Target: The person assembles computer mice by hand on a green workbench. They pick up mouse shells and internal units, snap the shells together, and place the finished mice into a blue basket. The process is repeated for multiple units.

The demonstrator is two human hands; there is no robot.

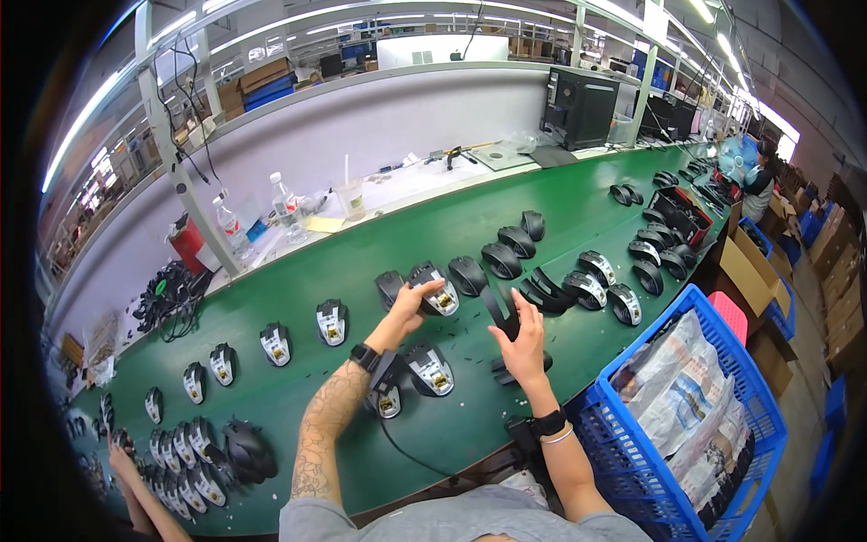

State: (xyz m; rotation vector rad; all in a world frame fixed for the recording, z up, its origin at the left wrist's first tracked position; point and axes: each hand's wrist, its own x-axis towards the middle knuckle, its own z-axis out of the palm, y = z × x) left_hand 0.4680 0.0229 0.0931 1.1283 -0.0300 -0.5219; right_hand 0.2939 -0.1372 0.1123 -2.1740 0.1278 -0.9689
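Observation:
My left hand point(411, 305) is closed on an opened computer mouse point(440, 298), its pale inner frame showing and a dark mouse body beside it. Between the thumb and fingers of my right hand point(524, 345) is a black curved mouse cover point(499, 312), held just above the green bench. More curved black covers point(545, 291) lie to the right of that hand. Close below my left hand sits another opened mouse point(430, 369), and one more point(386, 402) is partly hidden by my wrist. Closed black mice point(468, 275) stand in a line beyond my hands.
The green bench point(578, 203) carries a row of opened mice point(275, 344) to the left. A blue crate point(768, 425) with wrapped packages stands by my right arm. Bottles point(287, 210) line the back ledge. Another person's hand point(120, 461) works at lower left.

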